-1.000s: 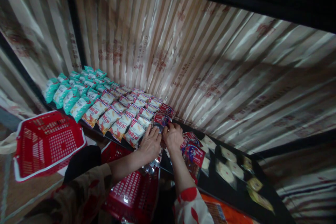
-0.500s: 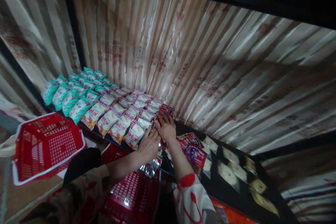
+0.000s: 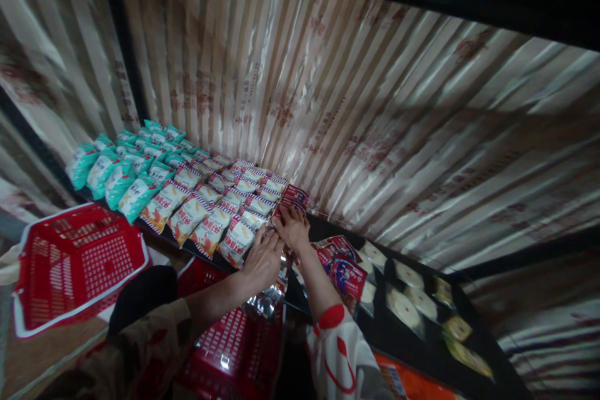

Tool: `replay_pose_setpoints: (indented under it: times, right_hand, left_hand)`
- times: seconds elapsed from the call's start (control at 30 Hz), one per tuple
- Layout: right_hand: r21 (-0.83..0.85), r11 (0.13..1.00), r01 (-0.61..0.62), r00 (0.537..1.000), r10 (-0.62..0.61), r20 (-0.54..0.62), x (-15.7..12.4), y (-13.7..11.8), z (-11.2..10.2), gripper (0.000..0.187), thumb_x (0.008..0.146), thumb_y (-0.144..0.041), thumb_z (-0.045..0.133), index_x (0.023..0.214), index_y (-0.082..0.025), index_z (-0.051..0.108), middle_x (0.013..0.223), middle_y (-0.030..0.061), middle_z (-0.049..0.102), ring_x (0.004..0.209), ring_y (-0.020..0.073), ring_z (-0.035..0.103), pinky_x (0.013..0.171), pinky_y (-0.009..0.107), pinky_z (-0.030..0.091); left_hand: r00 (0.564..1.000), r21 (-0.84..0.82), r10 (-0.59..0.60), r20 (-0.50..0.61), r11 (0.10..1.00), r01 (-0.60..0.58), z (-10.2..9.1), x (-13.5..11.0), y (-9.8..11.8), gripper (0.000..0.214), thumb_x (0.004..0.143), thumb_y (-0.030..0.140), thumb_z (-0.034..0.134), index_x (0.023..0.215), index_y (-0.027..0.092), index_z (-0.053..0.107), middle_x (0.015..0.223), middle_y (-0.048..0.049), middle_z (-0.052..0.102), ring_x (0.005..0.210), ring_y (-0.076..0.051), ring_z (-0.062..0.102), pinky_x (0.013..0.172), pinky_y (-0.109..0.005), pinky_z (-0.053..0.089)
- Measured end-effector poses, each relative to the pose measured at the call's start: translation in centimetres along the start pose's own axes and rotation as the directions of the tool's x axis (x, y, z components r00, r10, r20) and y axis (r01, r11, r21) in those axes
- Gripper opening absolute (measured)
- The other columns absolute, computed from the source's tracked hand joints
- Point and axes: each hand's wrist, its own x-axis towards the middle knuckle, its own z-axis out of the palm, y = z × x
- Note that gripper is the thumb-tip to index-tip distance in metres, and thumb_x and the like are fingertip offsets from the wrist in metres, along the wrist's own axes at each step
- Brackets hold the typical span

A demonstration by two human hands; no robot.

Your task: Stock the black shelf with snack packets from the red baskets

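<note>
At the right end of the rows of white snack bags (image 3: 207, 224), both hands work close together. My right hand (image 3: 294, 230) lies on a dark red packet (image 3: 295, 197), its fingers spread and bent a little over the packet's lower part. Just left of it is my left hand (image 3: 264, 260), with fingers stretched out and touching the lower end of the packets; its fingertips are partly hidden. Below the left hand, shiny silver packets (image 3: 266, 301) show at the shelf's front edge, over a red basket (image 3: 229, 347).
Teal snack bags (image 3: 135, 195) stand at the left. Loose red packets (image 3: 347, 275) and flat round pale items (image 3: 405, 311) in clear wrapping lie on the black shelf (image 3: 382, 331) to the right. Another red basket (image 3: 84, 269) with a white handle is at lower left. Behind hangs a pleated sheet (image 3: 290, 75).
The view has shifted slightly, so the things appear a little further left. Both hands stay at the red packets, with hardly any visible movement.
</note>
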Motion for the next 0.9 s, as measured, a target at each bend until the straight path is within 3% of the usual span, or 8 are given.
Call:
replay_pose_setpoints:
  times: [0.2, 0.37, 0.47, 0.6, 0.7, 0.8, 0.83, 0.9]
  right_hand:
    - [0.048, 0.996, 0.072, 0.989, -0.065, -0.132, -0.1, 0.6, 0.3, 0.048, 0.089, -0.049, 0.037, 0.131, -0.029, 0.047, 0.142, 0.0064, 0.041, 0.134, 0.0253, 0.028, 0.108, 0.045, 0.019]
    - [0.201, 0.974, 0.099, 0.948, -0.031, -0.317, -0.9, 1.2, 0.3, 0.044, 0.089, -0.04, 0.035, 0.119, -0.019, 0.059, 0.133, 0.0104, 0.05, 0.128, 0.0231, 0.037, 0.107, 0.04, 0.026]
    - [0.356, 0.926, 0.124, 0.893, 0.053, -0.448, -2.4, 1.9, 0.4, 0.046, 0.089, -0.037, 0.031, 0.114, -0.011, 0.061, 0.128, 0.0149, 0.053, 0.122, 0.0217, 0.044, 0.104, 0.036, 0.032]
    - [0.557, 0.829, 0.048, 0.797, 0.304, -0.522, -6.2, 3.3, 1.2, 0.047, 0.088, -0.038, 0.029, 0.115, -0.011, 0.057, 0.123, 0.0154, 0.056, 0.117, 0.0232, 0.048, 0.099, 0.039, 0.036]
    - [0.709, 0.705, -0.02, 0.685, 0.526, -0.503, -9.5, 4.2, 2.9, 0.048, 0.086, -0.039, 0.029, 0.118, -0.011, 0.051, 0.118, 0.0158, 0.056, 0.111, 0.0233, 0.052, 0.097, 0.039, 0.038]
    - [0.828, 0.554, -0.083, 0.575, 0.706, -0.415, -12.9, 4.5, 6.2, 0.049, 0.085, -0.04, 0.029, 0.119, -0.009, 0.045, 0.117, 0.0172, 0.054, 0.108, 0.0236, 0.053, 0.095, 0.038, 0.04]
    - [0.851, 0.51, -0.123, 0.553, 0.748, -0.368, -14.1, 4.5, 7.6, 0.05, 0.084, -0.041, 0.03, 0.12, -0.01, 0.044, 0.118, 0.0175, 0.053, 0.108, 0.0238, 0.053, 0.094, 0.038, 0.041]
    - [0.869, 0.44, -0.227, 0.555, 0.792, -0.256, -16.5, 3.9, 10.9, 0.052, 0.084, -0.043, 0.028, 0.123, -0.011, 0.04, 0.118, 0.0175, 0.052, 0.106, 0.0241, 0.054, 0.091, 0.037, 0.044]
  left_hand:
    - [0.999, -0.003, 0.006, -0.054, 1.0, -0.006, -0.2, -0.1, 0.3, 0.039, 0.08, 0.013, 0.041, 0.117, 0.007, 0.053, 0.124, -0.018, 0.056, 0.123, -0.026, 0.044, 0.113, -0.049, 0.014]
    - [0.998, 0.038, 0.021, -0.056, 0.999, -0.018, -0.7, -0.4, 0.6, 0.037, 0.082, 0.014, 0.042, 0.115, 0.004, 0.054, 0.127, -0.0202, 0.053, 0.124, -0.028, 0.044, 0.112, -0.05, 0.017]
    - [0.997, -0.009, 0.047, -0.068, 0.999, -0.048, -1.5, -1.3, 1.1, 0.032, 0.083, 0.013, 0.038, 0.108, 0.008, 0.058, 0.127, -0.0177, 0.053, 0.125, -0.027, 0.043, 0.11, -0.049, 0.025]
    - [0.985, -0.152, 0.159, -0.067, 0.974, -0.168, -2.4, -5.0, 2.5, 0.035, 0.085, 0.012, 0.035, 0.113, 0.013, 0.056, 0.122, -0.0113, 0.058, 0.122, -0.021, 0.046, 0.106, -0.039, 0.035]
    - [0.959, -0.249, 0.284, 0.021, 0.93, -0.27, -2.1, -9.4, 3.3, 0.034, 0.086, 0.012, 0.035, 0.113, 0.016, 0.057, 0.118, -0.0083, 0.06, 0.117, -0.018, 0.05, 0.102, -0.032, 0.039]
    - [0.902, -0.293, 0.374, 0.214, 0.906, -0.306, -0.7, -13.9, 3.1, 0.027, 0.085, 0.014, 0.042, 0.105, 0.017, 0.059, 0.109, -0.0078, 0.064, 0.104, -0.018, 0.057, 0.092, -0.028, 0.045]
    - [0.88, -0.29, 0.373, 0.293, 0.912, -0.29, 0.0, -15.2, 2.6, 0.023, 0.083, 0.015, 0.046, 0.102, 0.016, 0.06, 0.104, -0.0075, 0.065, 0.098, -0.019, 0.059, 0.087, -0.028, 0.047]
    - [0.85, -0.242, 0.281, 0.445, 0.952, -0.188, 1.6, -17.4, 1.2, 0.017, 0.082, 0.015, 0.05, 0.093, 0.017, 0.062, 0.095, -0.0058, 0.067, 0.087, -0.018, 0.061, 0.077, -0.026, 0.049]
